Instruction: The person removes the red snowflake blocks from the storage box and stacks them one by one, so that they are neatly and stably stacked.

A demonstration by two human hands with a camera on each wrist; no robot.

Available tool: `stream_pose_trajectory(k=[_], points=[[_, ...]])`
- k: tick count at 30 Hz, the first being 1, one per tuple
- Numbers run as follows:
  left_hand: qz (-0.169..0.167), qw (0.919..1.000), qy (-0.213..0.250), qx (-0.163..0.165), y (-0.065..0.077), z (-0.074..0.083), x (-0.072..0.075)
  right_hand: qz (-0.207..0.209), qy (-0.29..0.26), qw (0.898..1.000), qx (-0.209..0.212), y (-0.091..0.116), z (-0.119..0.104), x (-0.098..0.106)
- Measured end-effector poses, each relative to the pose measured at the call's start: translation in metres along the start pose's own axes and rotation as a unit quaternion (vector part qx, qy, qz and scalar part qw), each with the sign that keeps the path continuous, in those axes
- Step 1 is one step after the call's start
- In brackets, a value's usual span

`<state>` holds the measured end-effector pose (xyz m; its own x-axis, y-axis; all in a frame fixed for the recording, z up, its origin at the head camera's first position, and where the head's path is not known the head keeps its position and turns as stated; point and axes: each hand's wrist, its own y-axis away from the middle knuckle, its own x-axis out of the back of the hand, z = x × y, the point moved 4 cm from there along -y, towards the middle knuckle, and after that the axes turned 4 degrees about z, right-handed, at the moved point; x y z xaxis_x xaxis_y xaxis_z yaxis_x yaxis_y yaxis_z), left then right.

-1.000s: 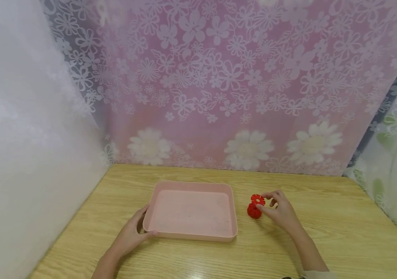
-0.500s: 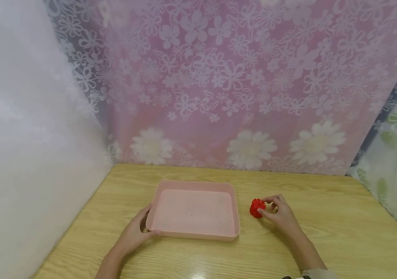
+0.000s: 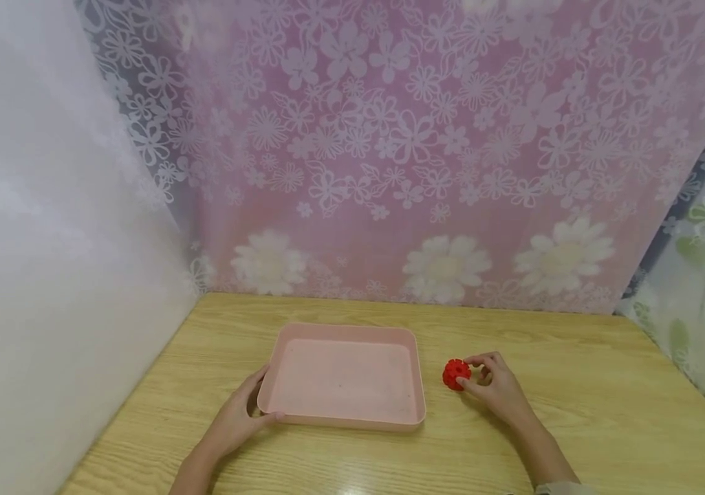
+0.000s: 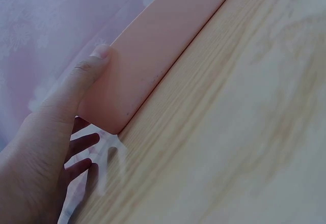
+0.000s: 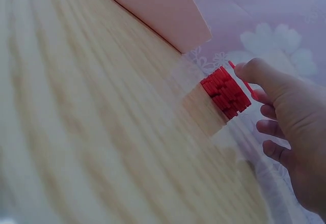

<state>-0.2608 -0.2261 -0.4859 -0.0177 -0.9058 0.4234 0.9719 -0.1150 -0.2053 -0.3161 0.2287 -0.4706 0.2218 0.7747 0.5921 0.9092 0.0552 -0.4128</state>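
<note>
A pink shallow tray point(image 3: 342, 377) lies on the table. My left hand point(image 3: 234, 418) grips its front left corner, the thumb against the front wall and the fingers by the left side. To the right of the tray stands a short stack of red notched plastic discs point(image 5: 224, 92), like snowflake building discs. My right hand point(image 3: 501, 392) pinches one thin red disc point(image 5: 243, 80) between thumb and index finger. In the right wrist view this disc is just over the top of the stack, with a narrow gap at one side. Its other fingers are loosely bent and touch nothing.
The wood-grain table point(image 3: 352, 457) reaches back to a pink flowered cloth point(image 3: 352, 172). A pale sheet point(image 3: 49, 240) hangs along the left edge and a green-patterned cloth point(image 3: 699, 275) along the right.
My right hand has lowered the pinched red disc from above and behind the stack to right over it. The left hand and the tray keep their places; the head view has shifted slightly.
</note>
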Motion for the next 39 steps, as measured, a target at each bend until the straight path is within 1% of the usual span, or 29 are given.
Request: stream_pose_trajectory(k=[6, 13, 20, 26, 33, 36, 39], points=[[-0.001, 1.0000, -0.004, -0.007, -0.0016, 0.0002, 0.0001, 0.000, -0.001, 1.000, 0.008, -0.0007, -0.0015, -0.0001], [-0.003, 1.0000, 0.001, -0.001, -0.0005, -0.0020, 0.0002, 0.002, 0.001, 1.000, 0.016, 0.0011, -0.0008, -0.0012], [-0.008, 1.0000, 0.004, -0.002, -0.0005, 0.0004, 0.0012, 0.009, 0.005, 0.999, 0.031, 0.0006, -0.0015, -0.0020], [-0.007, 1.0000, -0.003, 0.006, -0.0005, 0.0015, 0.0011, 0.005, 0.012, 0.999, 0.031, -0.0006, -0.0004, -0.0024], [-0.010, 0.9999, -0.001, 0.010, -0.0023, -0.0001, -0.0013, 0.014, 0.016, 0.999, 0.037, 0.0006, 0.0017, -0.0016], [-0.006, 0.9999, -0.010, 0.010, -0.0030, 0.0002, -0.0016, 0.013, 0.014, 0.999, 0.033, 0.0002, 0.0027, -0.0013], [-0.001, 0.9999, -0.006, 0.014, -0.0034, 0.0017, -0.0015, 0.011, 0.005, 1.000, 0.022, -0.0010, 0.0033, -0.0006]])
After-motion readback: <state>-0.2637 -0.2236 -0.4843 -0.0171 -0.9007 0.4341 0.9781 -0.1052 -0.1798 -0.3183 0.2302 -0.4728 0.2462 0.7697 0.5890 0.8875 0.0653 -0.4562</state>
